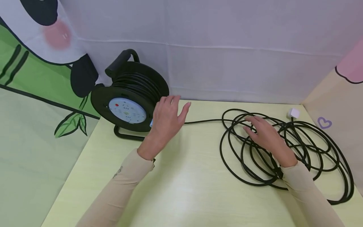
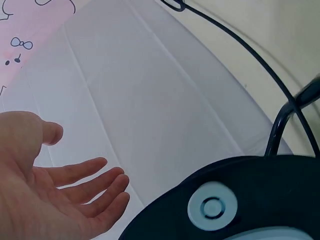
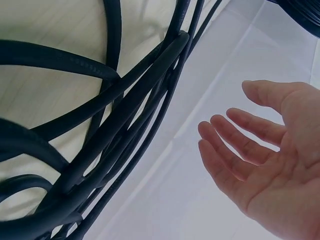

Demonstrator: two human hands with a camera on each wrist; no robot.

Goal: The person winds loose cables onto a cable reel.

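The left hand (image 1: 167, 121) has its fingers (image 2: 95, 182) straight and loosely spread, holding nothing; it hovers just beside the right rim of the black cable reel (image 1: 131, 97), near the blue knob on the reel's face. The right hand (image 1: 265, 134) is likewise relaxed, fingers (image 3: 235, 150) extended and empty, poised over the left part of the loose black cable (image 1: 286, 151), which lies in overlapping loops on the right side of the pale green counter (image 1: 181, 186). One straight run of cable leads from the loops to the reel. The reel stands upright on its tube frame at the counter's back left, handle on top, with a pale socket plate (image 1: 127, 110) bearing a red dot; any printing there is too small to read. A white plug (image 1: 293, 113) lies at the coil's far edge. Behind hangs a white cloth (image 1: 215, 47); a panda print (image 1: 42, 34) is at left.
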